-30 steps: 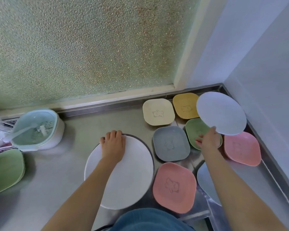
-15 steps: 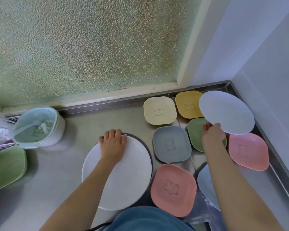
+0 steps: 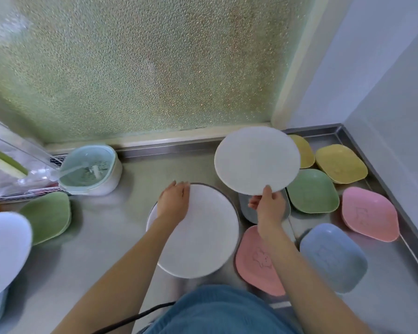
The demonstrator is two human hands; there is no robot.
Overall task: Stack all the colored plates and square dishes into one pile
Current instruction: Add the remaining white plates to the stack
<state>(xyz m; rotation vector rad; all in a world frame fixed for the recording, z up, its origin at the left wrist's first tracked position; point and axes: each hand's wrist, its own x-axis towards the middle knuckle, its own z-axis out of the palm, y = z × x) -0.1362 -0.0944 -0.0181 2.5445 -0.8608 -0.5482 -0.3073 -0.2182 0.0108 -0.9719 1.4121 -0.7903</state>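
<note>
A round white plate (image 3: pixel 256 160), matte and faintly speckled, is held tilted in the air above the steel counter (image 3: pixel 121 227), over the grey square dish (image 3: pixel 245 208). It is pinched at its near rim by the right hand (image 3: pixel 269 208), thumb on top and fingers curled beneath. A second white plate (image 3: pixel 198 235) lies flat on a dark-rimmed plate; the left hand (image 3: pixel 173 201) is laid on its far-left edge, fingers nearly straight.
</note>
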